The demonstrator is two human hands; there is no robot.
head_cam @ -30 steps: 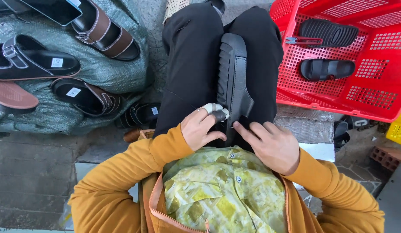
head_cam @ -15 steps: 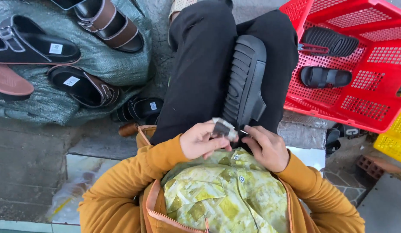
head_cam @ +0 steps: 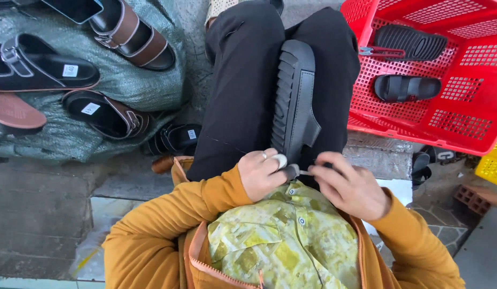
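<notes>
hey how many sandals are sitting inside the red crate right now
2: one sandal sole-up near the red crate back wall, one strap-up sandal in front of it. The crate runs past the frame, so others may be hidden.

It looked like a small sandal-making workshop: finished sandals [head_cam: 40, 67] lay on green sacking [head_cam: 157, 91] at left, more in a red plastic crate [head_cam: 462, 123] at right.

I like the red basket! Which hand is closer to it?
Right. The right hand sits just below the red basket, at the black sandal's heel; the left hand is farther away.
</notes>
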